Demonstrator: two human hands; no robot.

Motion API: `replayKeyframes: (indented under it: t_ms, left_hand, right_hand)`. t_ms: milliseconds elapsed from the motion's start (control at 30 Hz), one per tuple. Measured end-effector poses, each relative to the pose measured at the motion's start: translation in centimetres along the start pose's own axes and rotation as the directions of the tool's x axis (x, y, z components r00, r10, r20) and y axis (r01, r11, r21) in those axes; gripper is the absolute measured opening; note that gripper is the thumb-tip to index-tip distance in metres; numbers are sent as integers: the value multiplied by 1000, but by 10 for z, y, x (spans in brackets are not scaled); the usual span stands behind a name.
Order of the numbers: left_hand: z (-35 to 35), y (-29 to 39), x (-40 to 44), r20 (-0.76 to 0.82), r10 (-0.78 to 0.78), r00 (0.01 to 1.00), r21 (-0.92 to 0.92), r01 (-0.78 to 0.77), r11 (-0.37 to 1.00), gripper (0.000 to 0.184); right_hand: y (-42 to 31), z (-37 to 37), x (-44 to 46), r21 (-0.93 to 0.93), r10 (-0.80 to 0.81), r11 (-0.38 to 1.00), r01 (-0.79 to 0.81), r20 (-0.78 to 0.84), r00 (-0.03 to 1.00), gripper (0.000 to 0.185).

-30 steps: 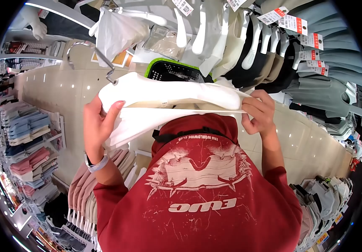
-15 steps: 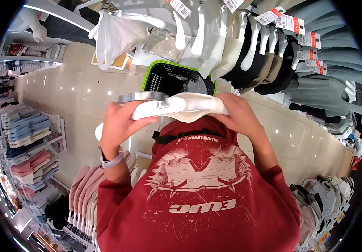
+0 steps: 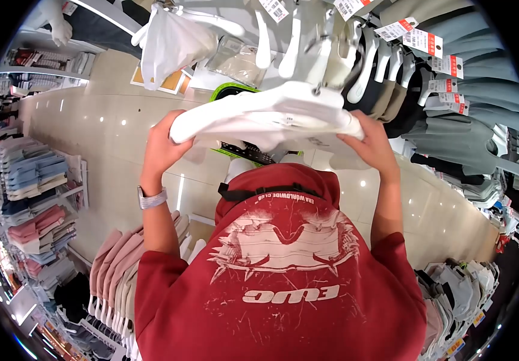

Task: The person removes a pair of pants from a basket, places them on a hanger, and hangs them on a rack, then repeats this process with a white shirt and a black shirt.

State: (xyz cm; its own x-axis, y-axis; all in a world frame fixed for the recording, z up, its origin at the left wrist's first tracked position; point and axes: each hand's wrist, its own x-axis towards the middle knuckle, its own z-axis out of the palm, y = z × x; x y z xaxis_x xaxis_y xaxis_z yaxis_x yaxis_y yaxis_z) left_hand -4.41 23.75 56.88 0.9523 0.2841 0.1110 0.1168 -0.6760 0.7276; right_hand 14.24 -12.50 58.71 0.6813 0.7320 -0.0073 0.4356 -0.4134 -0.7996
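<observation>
A white clothes hanger is held level in front of me, a whitish garment spread along it. My left hand is closed around the hanger's left end. At the other end, the fingers of my right hand pinch the hanger's tip and the cloth there. The metal hook is blurred and points up toward the rack. Below and behind the garment, a black basket with a green rim is partly hidden.
Ahead stands a rack of hanging tops and bare white hangers, with price tags. A white plastic bag hangs at upper left. Folded clothes fill shelves on the left; pink garments hang at lower left.
My hands have moved apart and forward, raising the hanger toward the rack. The garment now stretches across the hanger, and the basket is more covered from view.
</observation>
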Motion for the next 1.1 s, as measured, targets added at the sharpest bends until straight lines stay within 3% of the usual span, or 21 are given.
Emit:
replayKeyframes:
  t_ms: [167, 267, 333, 400, 467, 567, 667, 700, 733, 800, 867, 900, 1000, 1100]
  left_hand:
    - [-6, -4, 6, 164, -71, 984, -44, 80, 996, 42]
    - [-7, -16, 9, 175, -70, 982, -170, 100, 980, 42]
    - [-10, -20, 5, 189, -77, 979, -145, 106, 984, 37]
    - [-14, -27, 3, 204, -81, 976, -121, 107, 987, 31]
    - [-17, -36, 0, 306, -285, 908, -9, 303, 953, 20]
    - [-12, -48, -3, 305, -272, 913, 14, 282, 959, 14]
    - [1, -60, -1, 294, -212, 932, -33, 232, 972, 15]
    - [8, -64, 1, 296, -208, 932, -36, 228, 973, 15]
    - [18, -69, 4, 227, -157, 961, -43, 171, 984, 14]
    - [42, -85, 12, 159, -99, 982, -51, 109, 993, 13]
    - [70, -105, 18, 171, -245, 954, -419, 296, 858, 13]
    - [87, -101, 23, 124, -177, 976, -456, 215, 864, 13]
    - [124, -105, 41, 110, -172, 979, -474, 204, 856, 15]
    - [156, -116, 61, 60, -177, 982, -370, 187, 910, 14]
  right_hand:
    - [4, -8, 11, 21, 16, 1000, -16, -4, 1000, 30]
    - [9, -8, 13, 15, 43, 999, -43, -2, 999, 29]
    - [14, -7, 11, 4, 56, 998, -56, -4, 998, 28]
    - [14, -7, 5, 31, 43, 998, -47, 115, 992, 30]
    - [9, -4, -5, 68, 67, 994, -81, 184, 981, 32]
    - [11, -1, -27, 90, 76, 992, -94, 185, 980, 33]
    - [11, -8, -51, 88, 160, 981, -173, 141, 977, 33]
    - [12, -12, -60, 80, 254, 961, -265, 131, 958, 33]
    - [14, -17, -69, 73, 344, 933, -353, 118, 932, 33]
    - [17, -23, -84, 143, 342, 922, -360, 132, 930, 32]
    - [12, -25, -97, 250, 435, 864, -438, 68, 898, 30]
    - [16, -22, -105, 285, 458, 846, -451, 48, 888, 27]
    - [15, -26, -119, 245, 536, 811, -531, 48, 843, 27]
    - [12, -20, -130, 309, 584, 778, -547, -32, 811, 29]
